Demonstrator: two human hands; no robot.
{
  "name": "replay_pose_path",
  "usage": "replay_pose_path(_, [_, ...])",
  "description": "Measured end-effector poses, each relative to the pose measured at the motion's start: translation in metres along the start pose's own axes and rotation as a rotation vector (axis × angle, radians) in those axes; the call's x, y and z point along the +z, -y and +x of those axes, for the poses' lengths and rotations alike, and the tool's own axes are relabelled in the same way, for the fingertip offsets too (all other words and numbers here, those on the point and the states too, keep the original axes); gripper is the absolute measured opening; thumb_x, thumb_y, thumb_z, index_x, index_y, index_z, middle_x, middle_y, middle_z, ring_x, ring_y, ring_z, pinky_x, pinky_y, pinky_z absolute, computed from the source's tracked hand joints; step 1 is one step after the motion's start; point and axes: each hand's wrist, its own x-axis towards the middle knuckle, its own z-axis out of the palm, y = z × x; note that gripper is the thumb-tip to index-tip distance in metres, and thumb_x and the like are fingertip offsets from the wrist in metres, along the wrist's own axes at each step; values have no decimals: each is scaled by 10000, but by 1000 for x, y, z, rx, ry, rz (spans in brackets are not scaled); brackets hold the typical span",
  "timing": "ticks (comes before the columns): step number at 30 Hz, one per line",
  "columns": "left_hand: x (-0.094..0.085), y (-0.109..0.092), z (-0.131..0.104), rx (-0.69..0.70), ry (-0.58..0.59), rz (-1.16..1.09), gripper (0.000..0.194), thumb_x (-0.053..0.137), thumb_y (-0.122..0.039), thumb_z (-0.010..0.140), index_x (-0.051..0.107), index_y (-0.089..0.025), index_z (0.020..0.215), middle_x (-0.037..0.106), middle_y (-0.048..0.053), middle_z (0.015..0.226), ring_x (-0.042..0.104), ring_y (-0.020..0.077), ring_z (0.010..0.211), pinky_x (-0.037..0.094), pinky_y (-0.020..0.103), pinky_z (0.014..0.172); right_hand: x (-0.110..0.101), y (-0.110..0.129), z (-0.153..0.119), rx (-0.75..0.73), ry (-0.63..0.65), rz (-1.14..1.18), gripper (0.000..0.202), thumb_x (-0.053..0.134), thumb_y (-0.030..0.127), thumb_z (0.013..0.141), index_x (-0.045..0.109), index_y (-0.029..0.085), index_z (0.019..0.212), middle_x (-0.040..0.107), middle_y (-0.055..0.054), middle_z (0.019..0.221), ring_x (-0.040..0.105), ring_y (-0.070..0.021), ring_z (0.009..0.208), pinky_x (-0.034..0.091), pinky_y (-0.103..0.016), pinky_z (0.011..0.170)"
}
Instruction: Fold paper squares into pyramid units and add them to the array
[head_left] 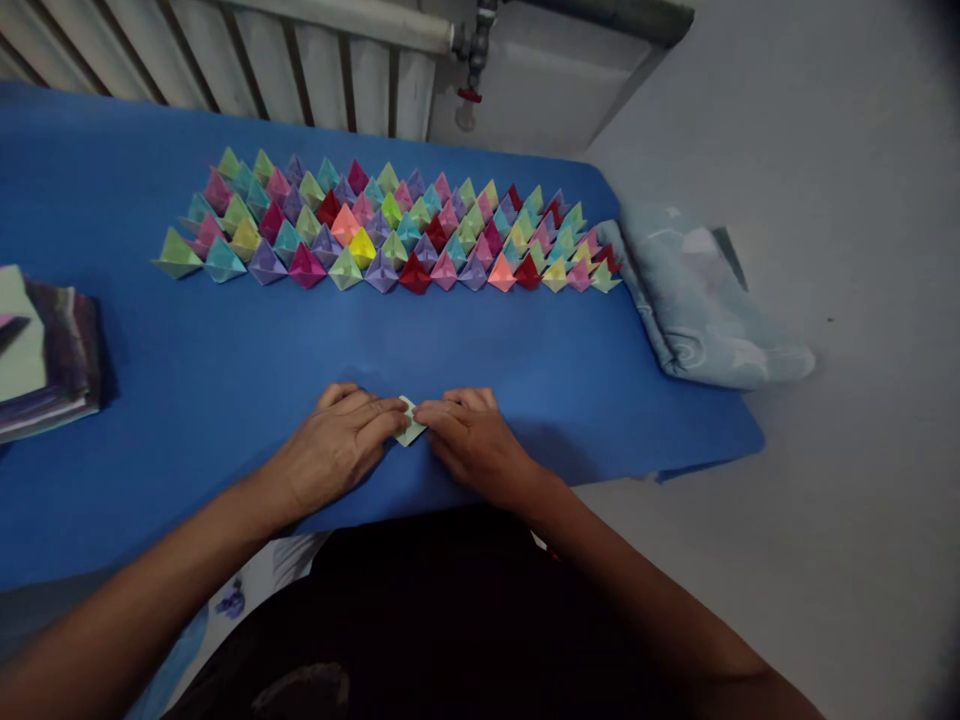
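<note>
A small pale green folded paper, diamond-shaped from above, lies near the front edge of the blue table. My left hand grips its left side with the fingers together. From the right, my right hand has its closed fingertips on the upper right side of the same paper. Parts of the paper are hidden under the fingers of both hands. Beyond the hands, several rows of small folded paper boats in many colours stand close together.
On the left is a stack of paper. A folded light blue patterned cloth rests at the table's right end against the wall. Behind the blue table are a white radiator and a red-handled valve.
</note>
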Motion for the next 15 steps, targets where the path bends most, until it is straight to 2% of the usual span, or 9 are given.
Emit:
replay_pose_path(6, [4, 2, -2, -72, -5, -64, 311, 437, -121, 939, 604, -186, 1193, 728, 77, 1033, 648, 201, 898, 462, 400, 884, 0, 5, -3, 99, -42, 64, 215, 489, 224, 985, 652, 210, 1124, 704, -74, 1104, 548, -209, 931, 358, -371, 833])
replay_pose_path(11, [3, 2, -1, -39, -5, -48, 251, 483, -173, 946, 650, -202, 1132, 714, 84, 1183, 639, 222, 945, 447, 413, 887, -2, 5, -2, 111, -57, 61, 212, 482, 249, 997, 682, 210, 1054, 714, -58, 1074, 540, -191, 860, 358, -360, 811])
replay_pose_path(15, [2, -1, 0, -30, -35, -29, 214, 486, -191, 960, 648, -187, 1099, 719, 84, 1171, 638, 225, 939, 447, 395, 857, -3, 5, -1, 131, -66, 73, 212, 484, 256, 998, 687, 197, 1017, 711, -60, 1056, 547, -189, 855, 358, -356, 809])
